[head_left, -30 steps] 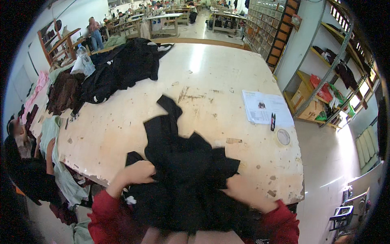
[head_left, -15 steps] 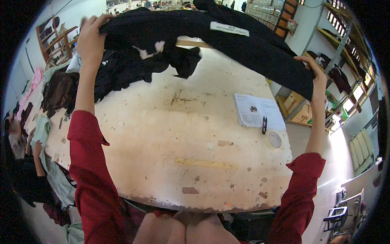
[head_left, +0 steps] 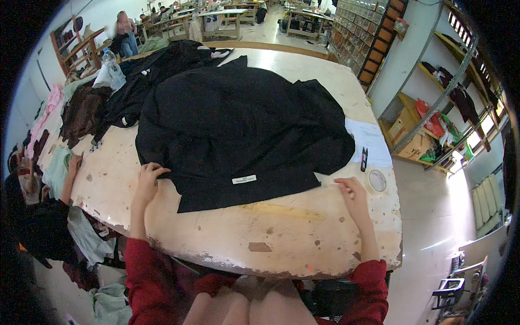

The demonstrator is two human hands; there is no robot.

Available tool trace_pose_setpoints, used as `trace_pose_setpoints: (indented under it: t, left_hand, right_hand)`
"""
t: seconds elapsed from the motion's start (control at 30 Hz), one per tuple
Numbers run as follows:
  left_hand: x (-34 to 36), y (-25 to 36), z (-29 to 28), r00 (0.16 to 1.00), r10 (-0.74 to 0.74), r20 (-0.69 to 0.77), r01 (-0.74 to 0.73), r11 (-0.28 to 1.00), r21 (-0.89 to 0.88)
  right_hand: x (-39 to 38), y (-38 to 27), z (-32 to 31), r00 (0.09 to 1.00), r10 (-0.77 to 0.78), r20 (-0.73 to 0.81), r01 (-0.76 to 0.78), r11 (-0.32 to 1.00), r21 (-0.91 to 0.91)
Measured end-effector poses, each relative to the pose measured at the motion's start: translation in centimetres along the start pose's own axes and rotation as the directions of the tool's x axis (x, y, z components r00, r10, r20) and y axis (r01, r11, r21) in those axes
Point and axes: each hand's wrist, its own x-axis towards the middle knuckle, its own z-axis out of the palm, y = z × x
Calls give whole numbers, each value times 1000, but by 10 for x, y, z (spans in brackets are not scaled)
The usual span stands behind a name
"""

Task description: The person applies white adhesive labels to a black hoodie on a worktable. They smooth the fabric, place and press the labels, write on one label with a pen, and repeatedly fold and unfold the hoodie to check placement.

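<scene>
A large black garment (head_left: 238,119) lies spread over the table, puffed up in loose folds. A straight band along its near edge bears a small white label (head_left: 244,180). My left hand (head_left: 145,184) is at the band's left end, bent fingers apart with their tips at the cloth's edge; I see no grip on it. Just off the band's right end is my right hand (head_left: 353,196), index finger stretched out and the others curled loosely, nothing in it. The garment covers part of the papers (head_left: 369,138) on the right.
A dark marker (head_left: 364,157) and a tape roll (head_left: 376,180) lie right of the garment on the pale worn table (head_left: 292,238). More black clothing (head_left: 168,62), brown cloth (head_left: 81,116) and a plastic bottle (head_left: 111,67) are at left. Another person's hand (head_left: 73,165) reaches in there.
Both hands have come down and toward me from their raised, stretched-out position. The black garment, held up in the air before, now lies on the table, and the right hand has let go of it.
</scene>
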Motion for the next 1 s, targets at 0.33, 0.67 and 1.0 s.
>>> trace_pose_setpoints:
  t: [0.33,0.67,1.0]
  left_hand:
    - [-32,124,32,994,46,104,-41,998,-51]
    - [-85,165,-53,893,-51,446,102,991,-90]
    - [-92,185,10,961,-244,126,244,970,15]
  right_hand:
    - [17,-11,63,864,-340,372,487,752,-444]
    - [-110,-78,-13,780,-76,622,292,922,-254]
    - [-111,-63,78,972,203,116,-99,807,-583]
